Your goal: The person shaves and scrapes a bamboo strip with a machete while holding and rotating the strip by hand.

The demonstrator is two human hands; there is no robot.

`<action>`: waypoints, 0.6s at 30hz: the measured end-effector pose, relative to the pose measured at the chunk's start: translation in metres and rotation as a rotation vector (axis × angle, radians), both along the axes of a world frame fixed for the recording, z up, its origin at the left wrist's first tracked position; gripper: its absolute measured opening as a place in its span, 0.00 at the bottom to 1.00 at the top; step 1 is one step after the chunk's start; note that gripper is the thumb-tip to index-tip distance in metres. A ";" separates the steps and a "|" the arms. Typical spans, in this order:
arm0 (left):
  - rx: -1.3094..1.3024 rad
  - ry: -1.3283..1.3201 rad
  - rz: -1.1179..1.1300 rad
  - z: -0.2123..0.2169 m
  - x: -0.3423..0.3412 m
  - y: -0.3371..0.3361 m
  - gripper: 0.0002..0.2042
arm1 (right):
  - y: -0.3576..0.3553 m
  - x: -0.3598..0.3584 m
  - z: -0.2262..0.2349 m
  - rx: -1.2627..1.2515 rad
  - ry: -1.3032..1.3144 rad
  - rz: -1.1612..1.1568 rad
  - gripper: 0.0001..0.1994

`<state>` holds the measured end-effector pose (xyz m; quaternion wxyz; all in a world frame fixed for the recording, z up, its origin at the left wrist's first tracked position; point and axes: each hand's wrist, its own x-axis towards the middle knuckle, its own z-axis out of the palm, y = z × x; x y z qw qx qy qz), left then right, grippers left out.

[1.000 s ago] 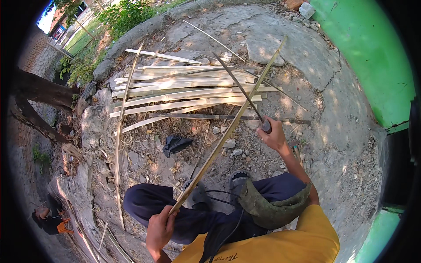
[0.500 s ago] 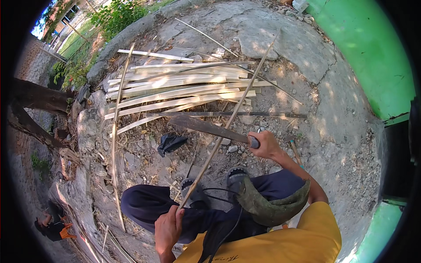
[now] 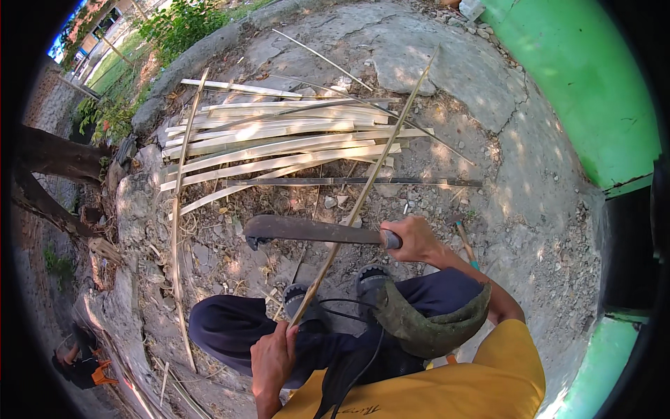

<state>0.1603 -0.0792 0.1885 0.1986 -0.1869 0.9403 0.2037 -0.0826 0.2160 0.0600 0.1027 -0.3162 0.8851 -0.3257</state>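
My left hand (image 3: 273, 355), low in the view, is closed around the near end of a long bamboo strip (image 3: 392, 145). The strip slants up and away to the right, past my boots and over the pile. My right hand (image 3: 413, 239) grips the handle of a machete (image 3: 307, 230), its dark broad blade pointing left. The blade lies across the strip's lower half; whether it cuts into it or only touches, I cannot tell. A dark green pad (image 3: 440, 321) is draped over my right knee.
Ahead lies a pile of split bamboo strips (image 3: 279, 150), with a long strip (image 3: 179, 230) along its left. A small hand tool (image 3: 466, 244) rests right of my right hand. A green wall (image 3: 579, 77) stands right, tree trunks (image 3: 63, 157) left. Another person (image 3: 77, 359) sits far lower left.
My right hand has brought the machete down and left, nearer to me along the strip. The blade now covers most of the black plastic on the ground. My left hand has barely moved.
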 end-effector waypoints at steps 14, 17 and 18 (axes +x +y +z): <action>0.024 0.001 -0.018 0.009 -0.003 0.002 0.16 | -0.001 -0.021 0.005 -0.043 0.019 -0.017 0.08; 0.073 0.021 -0.019 0.002 0.000 0.001 0.16 | 0.022 -0.059 -0.022 -0.043 0.097 -0.157 0.08; 0.064 0.015 -0.018 -0.001 0.003 0.002 0.15 | 0.031 -0.070 -0.014 0.036 -0.051 -0.227 0.07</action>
